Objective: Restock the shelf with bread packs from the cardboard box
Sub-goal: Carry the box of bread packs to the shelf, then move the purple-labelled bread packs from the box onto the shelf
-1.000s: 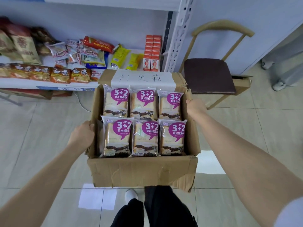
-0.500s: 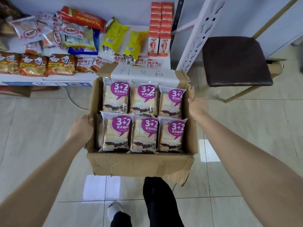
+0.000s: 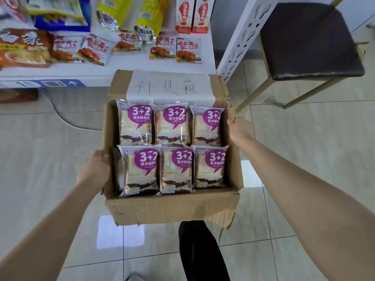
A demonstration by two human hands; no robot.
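Observation:
An open cardboard box [image 3: 172, 207] is held above the tiled floor, right in front of the low white shelf [image 3: 129, 75]. Inside it lie several bread packs [image 3: 172, 147] with purple "3+2" labels, in two rows of three. My left hand [image 3: 95, 171] grips the box's left wall near its front corner. My right hand [image 3: 239, 129] clasps the right wall further back. A white paper label [image 3: 168, 86] with handwriting covers the box's far flap, which touches the shelf's front edge.
The shelf holds snack packets [image 3: 95, 48], yellow bags [image 3: 150, 15] and red-white milk cartons [image 3: 192, 14]. A white perforated upright [image 3: 243, 37] stands at its right end. A chair [image 3: 306, 41] with a dark seat stands to the right. My dark trouser leg [image 3: 200, 252] is below the box.
The box, held in both hands, has come closer to the shelf. The view has tilted further down and the shelf front now meets the box's far flap.

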